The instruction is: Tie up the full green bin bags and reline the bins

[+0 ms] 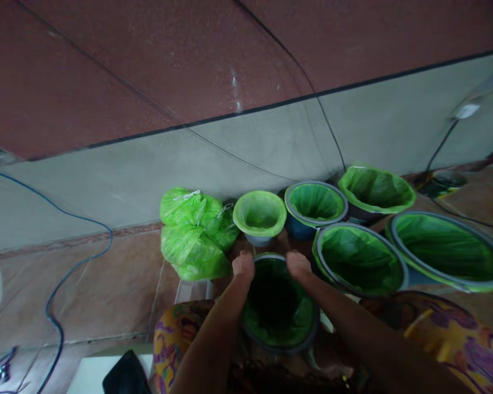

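Between my knees stands a bin [306, 323] lined with a green bag and topped by a grey rim ring. My left hand [244, 266] is closed on the rim at its far left side. On the far right side of the same rim, my right hand [298, 265] is closed too. The inside of the bin is dark, and its bottom cannot be made out. Just beyond my hands sits a small white bin [259, 213] with a green bag folded over its edge.
Several lined bins stand to the right, among them a blue one [316, 202], a near one [360, 260] and a wide one [447, 249]. Tied green bags [197, 232] lie at left by the wall. A blue cable [88, 260] crosses the floor; a dark phone-like object [126, 375] lies lower left.
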Demonstrator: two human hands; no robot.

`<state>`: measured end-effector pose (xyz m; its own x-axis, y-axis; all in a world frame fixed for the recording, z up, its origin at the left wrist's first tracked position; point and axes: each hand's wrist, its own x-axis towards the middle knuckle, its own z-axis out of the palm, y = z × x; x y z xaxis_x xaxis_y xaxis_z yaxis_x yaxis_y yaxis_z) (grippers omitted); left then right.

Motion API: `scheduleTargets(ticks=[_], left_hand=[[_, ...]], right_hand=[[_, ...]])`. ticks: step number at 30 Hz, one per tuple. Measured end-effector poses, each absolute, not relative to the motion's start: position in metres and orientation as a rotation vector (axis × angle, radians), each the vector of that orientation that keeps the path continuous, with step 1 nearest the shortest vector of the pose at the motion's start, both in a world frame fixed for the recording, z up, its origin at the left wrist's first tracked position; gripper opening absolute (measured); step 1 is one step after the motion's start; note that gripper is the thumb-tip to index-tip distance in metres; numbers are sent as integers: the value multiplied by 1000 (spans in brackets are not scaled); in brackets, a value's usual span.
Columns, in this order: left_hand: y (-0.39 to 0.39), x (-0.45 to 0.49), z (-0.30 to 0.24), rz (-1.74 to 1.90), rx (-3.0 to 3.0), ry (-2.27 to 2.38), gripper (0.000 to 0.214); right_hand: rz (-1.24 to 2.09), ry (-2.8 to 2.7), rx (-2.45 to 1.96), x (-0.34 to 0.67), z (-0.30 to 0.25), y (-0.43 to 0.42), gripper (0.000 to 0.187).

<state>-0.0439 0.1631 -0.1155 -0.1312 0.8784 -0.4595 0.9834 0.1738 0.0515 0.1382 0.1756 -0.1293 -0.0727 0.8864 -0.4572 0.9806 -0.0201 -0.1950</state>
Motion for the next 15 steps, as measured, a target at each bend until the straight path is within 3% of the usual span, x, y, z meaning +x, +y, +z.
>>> scheduleTargets(ticks=[7,12,15], left_hand=[[154,-49,-110,-379,1711,2097,33],[151,-62,-104,-263,1739,2078,55],[148,-70,-102,-116,1746,2057,62]], right_hand=[[-709,2035,1980,142,-123,174,31],[-772,2238,1985,154,-121,178,58],[-913,2375,1963,162,-124,181,61]])
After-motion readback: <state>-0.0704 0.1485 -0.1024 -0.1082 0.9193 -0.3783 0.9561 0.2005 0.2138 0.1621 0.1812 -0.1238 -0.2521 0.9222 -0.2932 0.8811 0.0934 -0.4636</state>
